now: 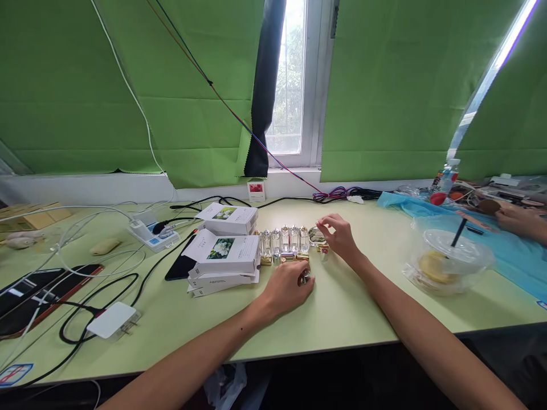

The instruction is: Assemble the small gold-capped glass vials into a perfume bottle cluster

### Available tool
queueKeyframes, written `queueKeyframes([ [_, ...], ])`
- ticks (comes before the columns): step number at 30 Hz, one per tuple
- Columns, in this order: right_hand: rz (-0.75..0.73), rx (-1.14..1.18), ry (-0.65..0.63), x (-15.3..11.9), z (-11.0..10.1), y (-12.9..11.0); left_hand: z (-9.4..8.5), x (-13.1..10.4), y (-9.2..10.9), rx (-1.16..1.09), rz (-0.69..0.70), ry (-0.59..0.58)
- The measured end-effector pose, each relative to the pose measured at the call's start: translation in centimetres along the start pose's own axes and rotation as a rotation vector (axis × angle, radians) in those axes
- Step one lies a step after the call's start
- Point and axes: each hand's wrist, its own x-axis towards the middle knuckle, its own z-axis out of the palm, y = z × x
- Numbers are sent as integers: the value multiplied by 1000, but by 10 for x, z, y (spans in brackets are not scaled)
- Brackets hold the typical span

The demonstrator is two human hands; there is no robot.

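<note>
My left hand [290, 286] rests on the table, its fingers curled around a small silvery piece [305, 277]. To its right and farther back, my right hand [337, 232] has thumb and fingertips pinched together beside a round clear container [317, 236]; whatever sits between them is too small to make out. Several small glass bottles [284, 239] stand in a row beyond my left hand. Gold caps [302, 257] lie along the near side of the row, and a small silvery cap [323, 253] is under my right hand. White boxes with flower pictures [233, 256] are stacked left of the bottles.
Left on the table [188, 336] are a power strip [154, 234], a charger [113, 320], tangled cables and phones. At right sit a bagged cup with a straw [444, 256] and a blue plastic sheet [504, 245]. Another person's hand [519, 222] is at the far right.
</note>
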Motion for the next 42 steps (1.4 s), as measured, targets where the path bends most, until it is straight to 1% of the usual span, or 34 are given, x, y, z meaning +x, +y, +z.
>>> queueKeyframes([
  [8,51,3,22,1,0,-2,-1,0,1,9,2,-9],
  [14,61,10,40,1,1,-4,0,0,1,9,-6,-14],
  [24,11,-26,5,3,-2,-6,-1,0,4,17,-9,-17],
  [30,34,-57,-2,3,-3,-6,-1,-1,4,25,3,-16],
  [38,103,-4,28,2,-1,-7,-1,-1,4,4,14,-14],
  [42,90,-2,22,2,-1,-8,-1,-1,4,9,17,-11],
])
